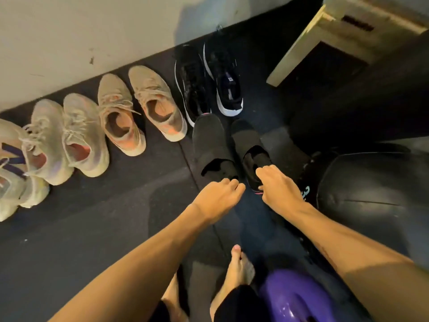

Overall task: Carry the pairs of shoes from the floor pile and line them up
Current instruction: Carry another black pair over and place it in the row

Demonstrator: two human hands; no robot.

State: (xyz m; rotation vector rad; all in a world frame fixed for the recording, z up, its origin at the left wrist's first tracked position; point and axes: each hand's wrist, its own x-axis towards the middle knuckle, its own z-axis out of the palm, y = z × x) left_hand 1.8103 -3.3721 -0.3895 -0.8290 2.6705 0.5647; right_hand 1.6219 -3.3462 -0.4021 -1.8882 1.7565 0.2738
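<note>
The floor (pixel 97 219) is dark and soft-looking, and a pale wall (pixel 69 31) runs along it. Shoes stand in a row by the wall, toes to it. At the far left is a white sneaker (pixel 11 163) with purple marks. Next is a cream pair (pixel 67 138), then a tan pair (pixel 139 108) with orange inside, then a black pair with white soles (pixel 209 80).

Two black slip-on shoes (pixel 211 142) sit just in front of that black pair. The left hand (pixel 216 198) has a grip on the heel of the left one, fingers curled. The right hand (pixel 276 184) pinches the heel of the right one.

A bare foot (pixel 239 268) stands below. A shiny purple thing (pixel 292 296) and a big black ball (pixel 376 196) are at the right.
</note>
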